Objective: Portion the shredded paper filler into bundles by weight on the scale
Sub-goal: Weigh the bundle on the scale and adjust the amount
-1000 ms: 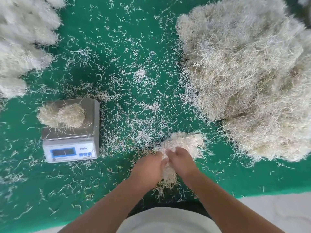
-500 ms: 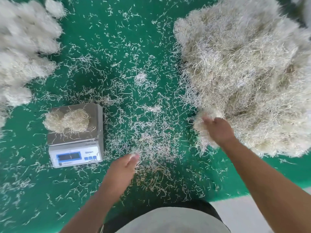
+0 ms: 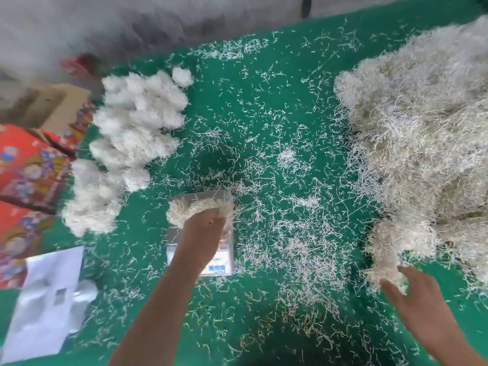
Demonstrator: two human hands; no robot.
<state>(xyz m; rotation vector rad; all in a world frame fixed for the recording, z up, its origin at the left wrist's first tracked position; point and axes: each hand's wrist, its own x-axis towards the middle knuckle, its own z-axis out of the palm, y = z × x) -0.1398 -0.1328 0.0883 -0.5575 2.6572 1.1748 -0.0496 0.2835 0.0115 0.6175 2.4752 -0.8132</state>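
The scale (image 3: 220,265) stands on the green table (image 3: 258,101), left of centre, with a small heap of shredded paper filler (image 3: 181,211) on its steel platform. My left hand (image 3: 203,231) reaches over the scale and covers most of it. Its fingertips hold a pinch of shreds at the heap's right side. A big loose pile of filler (image 3: 422,133) fills the right side. A small clump (image 3: 386,270) lies at its near edge, and my right hand (image 3: 414,294) touches it with fingers spread and straight.
Several finished white bundles (image 3: 132,128) are heaped at the left of the table. Beyond the table's left edge are red patterned boxes (image 3: 26,170), a cardboard box (image 3: 55,107) and a white sheet (image 3: 45,302). Loose shreds litter the green surface.
My left hand has moved left from the table's middle onto the scale with a pinch of shreds. My right hand has drawn back from the big pile to its near edge. The view has swung left.
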